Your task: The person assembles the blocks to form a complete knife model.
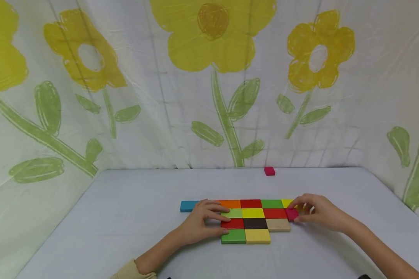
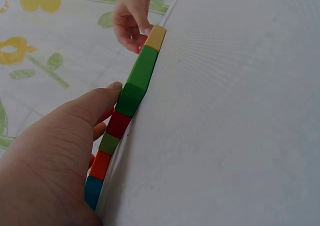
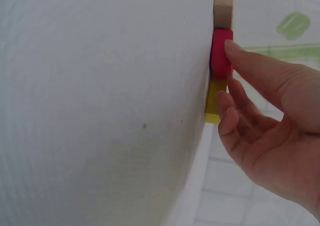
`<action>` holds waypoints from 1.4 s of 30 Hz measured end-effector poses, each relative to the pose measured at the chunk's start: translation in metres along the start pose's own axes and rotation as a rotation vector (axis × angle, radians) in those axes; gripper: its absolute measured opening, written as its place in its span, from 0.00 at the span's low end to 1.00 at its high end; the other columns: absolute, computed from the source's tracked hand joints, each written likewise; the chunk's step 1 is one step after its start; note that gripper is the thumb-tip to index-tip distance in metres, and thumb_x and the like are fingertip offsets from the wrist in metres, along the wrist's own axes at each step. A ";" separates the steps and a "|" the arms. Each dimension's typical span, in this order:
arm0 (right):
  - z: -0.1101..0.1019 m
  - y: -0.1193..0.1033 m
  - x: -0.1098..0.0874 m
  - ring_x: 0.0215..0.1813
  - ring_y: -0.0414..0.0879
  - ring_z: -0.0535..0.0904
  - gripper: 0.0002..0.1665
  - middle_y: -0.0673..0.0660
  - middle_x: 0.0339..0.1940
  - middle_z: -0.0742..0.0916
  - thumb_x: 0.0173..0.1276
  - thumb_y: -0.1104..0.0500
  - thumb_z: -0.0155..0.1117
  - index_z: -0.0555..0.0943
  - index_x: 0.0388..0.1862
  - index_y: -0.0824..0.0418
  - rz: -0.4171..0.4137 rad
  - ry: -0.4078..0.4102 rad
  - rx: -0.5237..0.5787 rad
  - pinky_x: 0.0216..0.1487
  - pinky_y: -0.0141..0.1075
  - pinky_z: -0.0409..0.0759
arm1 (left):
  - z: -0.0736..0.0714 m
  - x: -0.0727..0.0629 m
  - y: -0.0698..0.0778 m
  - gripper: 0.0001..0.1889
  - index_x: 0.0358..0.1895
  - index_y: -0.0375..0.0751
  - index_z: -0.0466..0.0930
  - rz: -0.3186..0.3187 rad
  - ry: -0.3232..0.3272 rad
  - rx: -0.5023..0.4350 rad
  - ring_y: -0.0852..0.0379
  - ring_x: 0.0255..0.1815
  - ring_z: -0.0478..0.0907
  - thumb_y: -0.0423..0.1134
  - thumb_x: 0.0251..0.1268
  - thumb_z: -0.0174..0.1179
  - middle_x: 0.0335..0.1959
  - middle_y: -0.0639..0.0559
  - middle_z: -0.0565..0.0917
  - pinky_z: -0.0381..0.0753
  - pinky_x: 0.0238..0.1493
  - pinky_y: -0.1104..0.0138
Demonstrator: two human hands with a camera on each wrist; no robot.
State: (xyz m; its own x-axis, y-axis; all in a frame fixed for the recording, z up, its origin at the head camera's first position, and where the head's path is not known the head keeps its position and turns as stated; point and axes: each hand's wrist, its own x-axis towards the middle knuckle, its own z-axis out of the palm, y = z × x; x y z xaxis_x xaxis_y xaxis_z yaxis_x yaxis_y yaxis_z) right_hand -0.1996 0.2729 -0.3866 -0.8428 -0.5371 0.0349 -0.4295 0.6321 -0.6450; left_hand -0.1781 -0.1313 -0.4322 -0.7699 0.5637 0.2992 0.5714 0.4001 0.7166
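Observation:
Flat coloured blocks lie edge to edge in stepped rows on the table. My right hand pinches a small pink block between thumb and fingers, at the right end of the second row beside a red block. The right wrist view shows the thumb on that block's near side, with a yellow block adjoining it. Resting on the rows' left ends, my left hand has its fingers spread over the light green block and the red one below it, thumb at the green block.
A blue block ends the back row on the left, partly behind the left hand. Another small pink block sits alone by the table's back edge. Behind the white table hangs a flower-printed curtain.

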 end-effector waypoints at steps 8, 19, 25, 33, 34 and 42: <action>0.001 0.001 0.000 0.33 0.36 0.75 0.17 0.48 0.36 0.82 0.66 0.63 0.76 0.86 0.53 0.62 0.004 -0.017 0.006 0.34 0.30 0.78 | 0.000 0.000 0.000 0.15 0.53 0.52 0.93 -0.007 -0.001 -0.005 0.52 0.70 0.73 0.45 0.63 0.76 0.62 0.58 0.87 0.51 0.78 0.32; 0.001 0.001 0.001 0.33 0.37 0.75 0.17 0.47 0.35 0.83 0.66 0.62 0.76 0.85 0.52 0.62 0.031 0.003 -0.015 0.33 0.30 0.78 | 0.001 0.000 0.000 0.15 0.53 0.53 0.93 -0.011 -0.001 0.003 0.51 0.70 0.73 0.45 0.63 0.76 0.62 0.59 0.86 0.52 0.78 0.33; 0.003 0.002 0.001 0.32 0.36 0.75 0.17 0.47 0.34 0.83 0.65 0.61 0.77 0.85 0.51 0.62 0.024 0.015 -0.014 0.33 0.30 0.78 | 0.001 0.000 0.000 0.15 0.53 0.53 0.93 -0.017 0.000 -0.003 0.50 0.71 0.73 0.45 0.63 0.76 0.62 0.58 0.87 0.51 0.78 0.32; 0.003 0.001 0.002 0.33 0.38 0.75 0.17 0.48 0.35 0.83 0.66 0.61 0.77 0.85 0.52 0.63 0.047 0.012 -0.006 0.33 0.30 0.78 | 0.001 0.000 0.001 0.15 0.53 0.52 0.93 -0.012 0.009 0.001 0.50 0.71 0.73 0.45 0.62 0.77 0.61 0.58 0.87 0.52 0.78 0.33; 0.002 0.001 0.003 0.33 0.38 0.75 0.17 0.48 0.35 0.83 0.66 0.61 0.77 0.85 0.52 0.63 0.053 0.010 -0.006 0.33 0.30 0.78 | 0.001 0.000 0.001 0.15 0.52 0.52 0.93 -0.010 0.011 0.004 0.50 0.71 0.73 0.45 0.62 0.77 0.61 0.59 0.87 0.52 0.78 0.33; -0.005 0.001 0.004 0.32 0.38 0.76 0.17 0.49 0.36 0.84 0.67 0.63 0.75 0.85 0.53 0.65 0.030 -0.004 0.017 0.33 0.30 0.78 | 0.001 0.000 0.001 0.15 0.52 0.53 0.93 -0.010 0.014 0.016 0.51 0.71 0.73 0.45 0.62 0.77 0.61 0.60 0.87 0.52 0.79 0.34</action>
State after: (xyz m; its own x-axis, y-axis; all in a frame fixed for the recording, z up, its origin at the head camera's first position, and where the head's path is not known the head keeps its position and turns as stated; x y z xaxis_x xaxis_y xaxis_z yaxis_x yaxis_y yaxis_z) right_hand -0.2051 0.2741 -0.3835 -0.8540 -0.5201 0.0117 -0.3980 0.6386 -0.6586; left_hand -0.1769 -0.1304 -0.4320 -0.7792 0.5496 0.3012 0.5683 0.4169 0.7094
